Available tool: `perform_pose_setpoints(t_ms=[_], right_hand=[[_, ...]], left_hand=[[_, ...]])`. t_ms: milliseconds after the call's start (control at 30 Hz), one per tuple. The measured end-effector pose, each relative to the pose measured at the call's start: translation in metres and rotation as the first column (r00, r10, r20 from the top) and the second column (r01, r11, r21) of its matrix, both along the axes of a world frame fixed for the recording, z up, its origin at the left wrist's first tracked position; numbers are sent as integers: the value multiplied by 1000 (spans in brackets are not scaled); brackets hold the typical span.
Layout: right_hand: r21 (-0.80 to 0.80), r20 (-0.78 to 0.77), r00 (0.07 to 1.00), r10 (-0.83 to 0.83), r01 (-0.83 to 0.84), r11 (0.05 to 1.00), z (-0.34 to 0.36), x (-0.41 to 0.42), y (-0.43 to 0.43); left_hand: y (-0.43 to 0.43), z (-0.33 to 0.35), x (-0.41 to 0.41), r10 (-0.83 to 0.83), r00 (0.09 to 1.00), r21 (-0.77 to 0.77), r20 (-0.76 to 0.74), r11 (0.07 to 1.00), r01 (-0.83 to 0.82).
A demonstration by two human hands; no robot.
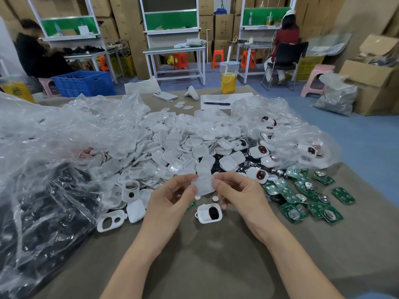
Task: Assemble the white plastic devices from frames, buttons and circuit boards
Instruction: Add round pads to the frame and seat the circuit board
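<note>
My left hand [172, 197] and my right hand [239, 195] pinch a white plastic shell [204, 185] between their fingertips, above the table. Just below it lies a white frame with a black and red button pad [209, 213] in it. Two small white round buttons [197, 197] lie beside it. An empty white frame [111, 221] with two holes rests to the left. Green circuit boards [302, 197] with coin cells are spread to the right. A big heap of white shells [183, 143] fills the table's middle.
Crumpled clear plastic bags [54, 147] cover the left side, and another bag [287, 134] with assembled devices sits at the right. A phone [165, 96], a pen on paper [217, 103] and a drink cup [228, 77] stand at the far edge. Two people work at benches behind.
</note>
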State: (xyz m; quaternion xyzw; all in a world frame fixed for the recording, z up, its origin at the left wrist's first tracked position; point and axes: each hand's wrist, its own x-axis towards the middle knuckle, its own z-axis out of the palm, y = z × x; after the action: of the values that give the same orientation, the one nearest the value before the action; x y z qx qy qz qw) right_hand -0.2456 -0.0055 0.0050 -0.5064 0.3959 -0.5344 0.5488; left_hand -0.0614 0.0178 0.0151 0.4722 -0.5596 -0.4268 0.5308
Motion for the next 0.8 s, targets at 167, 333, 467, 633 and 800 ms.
perform_pose_setpoints(t_ms=[167, 333, 467, 633, 800], right_hand=[[-28, -19, 1000, -17, 16, 999, -1, 1, -2], [-45, -66, 996, -55, 52, 998, -1, 1, -2], [-48, -66, 996, -58, 55, 997, 0, 1, -1], [-41, -60, 997, -50, 47, 998, 0, 1, -1], [-25, -3, 1000, -4, 4, 1000, 1, 4, -1]], left_hand=[[-2, -3, 0, -8, 1000, -11, 13, 1000, 8], [-3, -6, 1, -8, 1000, -11, 21, 1000, 8], [-3, -6, 1, 4, 1000, -8, 28, 1000, -4], [-2, -4, 0, 0, 999, -5, 35, 1000, 1], [-2, -4, -1, 12, 1000, -33, -18, 999, -13]])
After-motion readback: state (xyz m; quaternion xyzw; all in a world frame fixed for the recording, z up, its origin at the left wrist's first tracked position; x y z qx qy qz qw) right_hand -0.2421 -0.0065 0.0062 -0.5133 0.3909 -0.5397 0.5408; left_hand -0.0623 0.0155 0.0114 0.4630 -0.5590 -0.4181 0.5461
